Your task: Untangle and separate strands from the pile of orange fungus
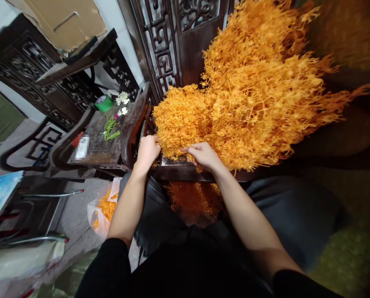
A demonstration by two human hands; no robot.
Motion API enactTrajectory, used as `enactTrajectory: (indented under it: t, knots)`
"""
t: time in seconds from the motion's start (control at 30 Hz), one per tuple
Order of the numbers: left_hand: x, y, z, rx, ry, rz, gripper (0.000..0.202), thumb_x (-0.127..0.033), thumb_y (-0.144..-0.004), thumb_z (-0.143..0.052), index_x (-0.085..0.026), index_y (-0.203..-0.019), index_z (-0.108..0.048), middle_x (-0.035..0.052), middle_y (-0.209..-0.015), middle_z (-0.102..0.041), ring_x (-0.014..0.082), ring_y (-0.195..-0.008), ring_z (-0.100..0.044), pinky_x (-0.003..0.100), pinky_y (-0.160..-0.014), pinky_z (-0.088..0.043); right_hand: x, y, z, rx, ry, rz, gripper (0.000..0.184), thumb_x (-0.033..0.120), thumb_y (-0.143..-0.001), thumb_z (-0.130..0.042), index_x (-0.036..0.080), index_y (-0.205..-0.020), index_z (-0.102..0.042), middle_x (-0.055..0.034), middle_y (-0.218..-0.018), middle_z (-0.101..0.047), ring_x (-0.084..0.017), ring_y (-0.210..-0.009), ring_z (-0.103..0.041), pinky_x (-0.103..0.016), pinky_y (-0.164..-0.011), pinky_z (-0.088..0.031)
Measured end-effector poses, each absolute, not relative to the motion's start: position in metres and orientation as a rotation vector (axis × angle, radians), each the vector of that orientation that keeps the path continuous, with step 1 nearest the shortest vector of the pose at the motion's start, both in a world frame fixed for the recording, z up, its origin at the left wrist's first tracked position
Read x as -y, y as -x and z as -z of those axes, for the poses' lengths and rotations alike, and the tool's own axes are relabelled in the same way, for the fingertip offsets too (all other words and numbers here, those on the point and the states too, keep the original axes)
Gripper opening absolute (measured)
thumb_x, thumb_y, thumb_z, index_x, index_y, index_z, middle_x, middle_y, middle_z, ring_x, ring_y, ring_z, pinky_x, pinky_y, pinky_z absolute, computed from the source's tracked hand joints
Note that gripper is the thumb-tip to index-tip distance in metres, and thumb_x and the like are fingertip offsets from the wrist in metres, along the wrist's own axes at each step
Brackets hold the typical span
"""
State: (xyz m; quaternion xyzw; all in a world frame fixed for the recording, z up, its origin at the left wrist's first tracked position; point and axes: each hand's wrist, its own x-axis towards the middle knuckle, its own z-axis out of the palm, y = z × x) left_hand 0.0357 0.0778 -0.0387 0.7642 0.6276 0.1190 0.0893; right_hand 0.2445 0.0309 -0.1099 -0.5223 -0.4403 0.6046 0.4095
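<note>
A large heap of orange, frilly plastic flower pieces [259, 91] covers the dark wooden bench seat [178, 162] before me. At the heap's near left edge is my left hand [148, 150], its fingers curled closed against the pieces; what they hold is hidden. My right hand [201, 155] lies at the near edge of the heap, thumb and forefinger pinched together on what looks like a small orange flower piece [189, 155]. A narrow strip of bare seat shows between the two hands.
Left of the bench, a dark side table [102, 145] bears a green tape roll [104, 102], green stems [112, 127] and white flowers [122, 98]. A plastic bag [102, 209] with orange pieces stands on the floor. More orange pieces [197, 200] lie below, between my knees.
</note>
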Motion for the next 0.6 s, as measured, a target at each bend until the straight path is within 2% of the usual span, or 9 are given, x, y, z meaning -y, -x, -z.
enactTrajectory:
  t: [0.17, 0.37, 0.43, 0.5, 0.57, 0.6]
  knots:
    - [-0.084, -0.033, 0.044, -1.902, -2.270, -0.317, 0.035, -0.001, -0.079, -0.052, -0.014, -0.088, -0.083, 0.0164, -0.088, -0.080, 0.0281, -0.091, -0.074, 0.031, -0.082, -0.047, -0.066, -0.216, 0.127, 0.912, 1.285, -1.497, 0.021, 0.034, -0.089, -0.058, 0.015, -0.092, -0.067, 0.0018, -0.058, -0.056, -0.008, -0.039, -0.039, -0.024, -0.038, -0.024]
    - [-0.085, -0.024, 0.040, -1.952, -2.237, -0.377, 0.027, -0.006, -0.080, -0.053, -0.012, -0.081, -0.080, 0.0118, -0.078, -0.076, 0.0240, -0.084, -0.072, 0.028, -0.074, -0.043, -0.091, -0.205, 0.116, 0.880, 1.323, -1.391, 0.025, 0.043, -0.094, -0.050, 0.020, -0.093, -0.060, 0.0027, -0.059, -0.047, -0.010, -0.044, -0.039, -0.024, -0.041, -0.022]
    - [-0.084, -0.021, 0.040, -1.958, -2.215, -0.401, 0.026, -0.006, -0.079, -0.054, -0.013, -0.078, -0.079, 0.0122, -0.076, -0.075, 0.0249, -0.083, -0.073, 0.029, -0.073, -0.042, -0.103, -0.206, 0.108, 0.924, 1.358, -1.339, 0.030, 0.047, -0.097, -0.047, 0.020, -0.093, -0.058, 0.0009, -0.063, -0.050, -0.012, -0.047, -0.042, -0.024, -0.042, -0.026]
    - [-0.084, -0.019, 0.040, -1.959, -2.192, -0.423, 0.025, -0.006, -0.078, -0.054, -0.013, -0.076, -0.078, 0.0129, -0.076, -0.075, 0.0261, -0.085, -0.073, 0.030, -0.073, -0.042, -0.124, -0.207, 0.096, 0.974, 1.423, -1.256, 0.033, 0.048, -0.100, -0.042, 0.019, -0.096, -0.059, -0.0028, -0.070, -0.056, -0.014, -0.053, -0.048, -0.026, -0.047, -0.035]
    - [-0.083, -0.017, 0.041, -1.954, -2.169, -0.441, 0.025, -0.006, -0.078, -0.055, -0.012, -0.077, -0.079, 0.0138, -0.077, -0.076, 0.0271, -0.088, -0.074, 0.029, -0.074, -0.043, -0.153, -0.206, 0.082, 1.032, 1.502, -1.124, 0.036, 0.043, -0.103, -0.036, 0.016, -0.104, -0.060, -0.0095, -0.084, -0.064, -0.019, -0.068, -0.060, -0.031, -0.060, -0.048]
    - [-0.083, -0.017, 0.041, -1.950, -2.157, -0.450, 0.025, -0.005, -0.078, -0.055, -0.012, -0.078, -0.079, 0.0143, -0.079, -0.076, 0.0274, -0.089, -0.074, 0.029, -0.075, -0.043, -0.167, -0.206, 0.075, 1.060, 1.539, -1.037, 0.037, 0.039, -0.104, -0.034, 0.014, -0.110, -0.061, -0.0143, -0.096, -0.067, -0.024, -0.083, -0.065, -0.035, -0.072, -0.053]
